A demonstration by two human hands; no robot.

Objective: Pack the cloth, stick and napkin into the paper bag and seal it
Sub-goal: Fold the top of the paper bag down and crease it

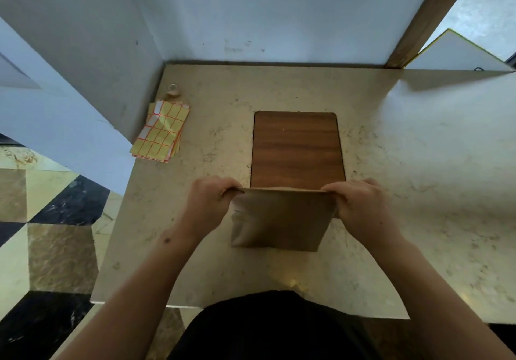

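The paper bag (279, 220) stands on the marble bench (418, 164), its base near the front edge and its top pressed flat. The left hand (208, 203) pinches the top left corner; the right hand (360, 204) pinches the top right corner. Behind it lies a wooden board (297, 147). Yellow sticker sheets (162, 132) and a small tape roll (173, 89) sit far left.

Soft daylight enters beyond the right hand (363, 206), leaving a dim, slightly soft picture, wide-angle bending at the edges, faint glare on the beige marbled stone tabletop (418, 192).
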